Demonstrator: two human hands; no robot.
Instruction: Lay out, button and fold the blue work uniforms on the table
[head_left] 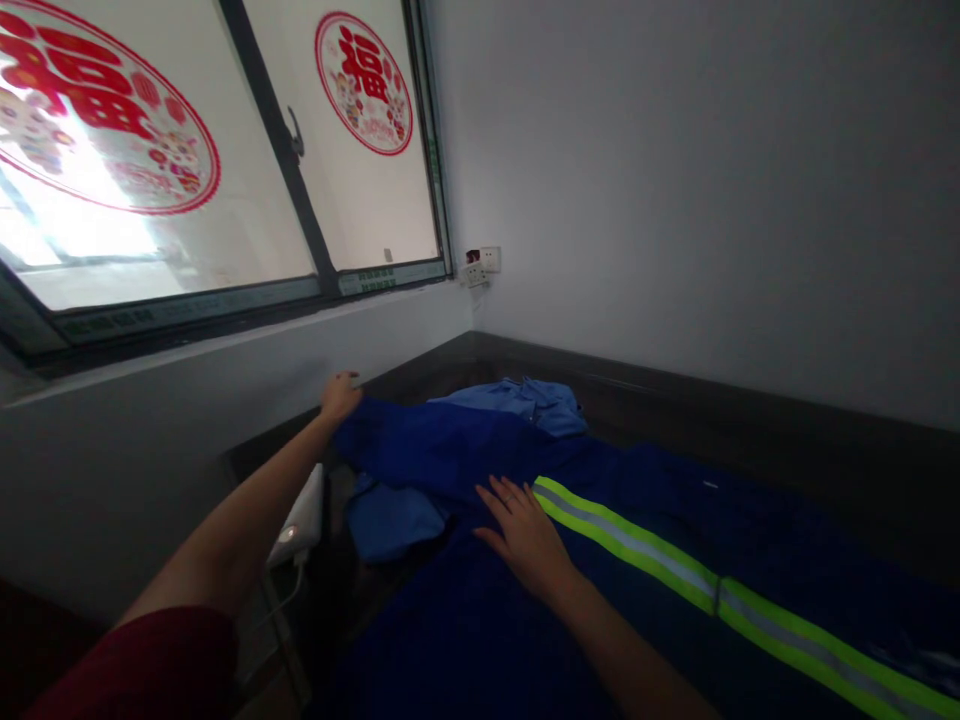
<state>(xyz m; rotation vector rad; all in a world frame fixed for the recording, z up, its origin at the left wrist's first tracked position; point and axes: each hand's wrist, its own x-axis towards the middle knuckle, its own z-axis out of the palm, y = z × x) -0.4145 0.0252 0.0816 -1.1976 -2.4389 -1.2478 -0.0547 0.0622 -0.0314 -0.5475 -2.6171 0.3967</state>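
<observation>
A dark blue work jacket (pixel 465 450) lies spread out, with a yellow-green and silver reflective strip (pixel 637 545) running across it toward the lower right. My left hand (pixel 342 395) is at the far left end of the jacket's sleeve, its fingers closed on the cloth. Flat on the jacket, beside the upper end of the strip, rests my right hand (pixel 521 532) with its fingers spread. Light blue cloth (pixel 536 400) lies bunched behind the sleeve. Another light blue piece (pixel 394 520) shows in front of the sleeve.
A white device (pixel 300 520) with a cable plugged in lies left of the jacket, near my left forearm. Dark boards (pixel 637 385) border the surface along the walls. Wall sockets (pixel 480 265) sit in the corner, beside a window (pixel 360 200) with red stickers.
</observation>
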